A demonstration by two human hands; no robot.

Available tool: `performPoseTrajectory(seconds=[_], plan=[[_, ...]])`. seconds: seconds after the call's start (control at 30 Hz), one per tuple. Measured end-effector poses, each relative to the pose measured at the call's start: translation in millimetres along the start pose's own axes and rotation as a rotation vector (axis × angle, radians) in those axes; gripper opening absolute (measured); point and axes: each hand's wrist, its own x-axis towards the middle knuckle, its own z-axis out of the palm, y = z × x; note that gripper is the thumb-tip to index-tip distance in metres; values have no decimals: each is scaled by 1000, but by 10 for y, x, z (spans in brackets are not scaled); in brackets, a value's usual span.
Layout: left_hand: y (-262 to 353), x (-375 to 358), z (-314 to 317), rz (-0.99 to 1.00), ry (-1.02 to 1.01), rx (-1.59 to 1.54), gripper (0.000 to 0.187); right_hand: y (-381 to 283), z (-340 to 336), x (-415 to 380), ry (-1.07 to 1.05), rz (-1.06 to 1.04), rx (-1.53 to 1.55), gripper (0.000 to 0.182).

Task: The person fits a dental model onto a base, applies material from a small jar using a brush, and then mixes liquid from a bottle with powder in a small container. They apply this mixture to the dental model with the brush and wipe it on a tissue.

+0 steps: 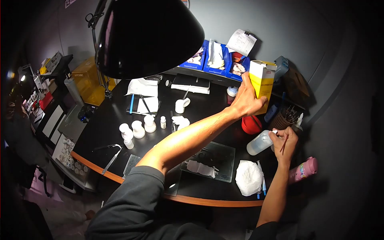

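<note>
My left hand (pixel 249 99) is stretched far across the table, its fingers wrapped round the side of a yellow and white carton (pixel 264 82). My right hand (pixel 285 140) is closed at the neck of a translucent plastic bottle (pixel 259 143) that holds clear liquid and leans in view. A thin reddish-brown stick (pixel 284 146), perhaps a brush handle, crosses the same fingers; its tip is too small to make out. Below the bottle lies a white crumpled bundle (pixel 249 178) beside blue and white slim tools (pixel 263 178). A red bowl (pixel 251 125) sits under the carton.
A black lamp shade (pixel 148 38) hangs over the table. Blue bins (pixel 218 69) stand at the back. White bottles (pixel 138 130) and tweezers (pixel 112 159) lie left; a glass plate (pixel 224 160) is in front. A brown holder (pixel 285 117) and pink flask (pixel 304 170) are right.
</note>
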Motion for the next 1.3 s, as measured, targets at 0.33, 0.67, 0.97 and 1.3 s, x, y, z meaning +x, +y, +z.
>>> performPoseTrajectory(seconds=[0.33, 0.67, 0.97, 1.3], plan=[[488, 684, 317, 217, 27, 32, 74, 381, 215, -351, 103, 72, 296, 24], [252, 1376, 1940, 520, -130, 77, 89, 397, 247, -477, 143, 178, 239, 21], [-112, 1709, 3051, 414, -310, 151, 79, 329, 220, -431, 203, -120, 95, 18], [-215, 1663, 3276, 286, -487, 360, 86, 301, 93, -433, 130, -123, 153, 23]])
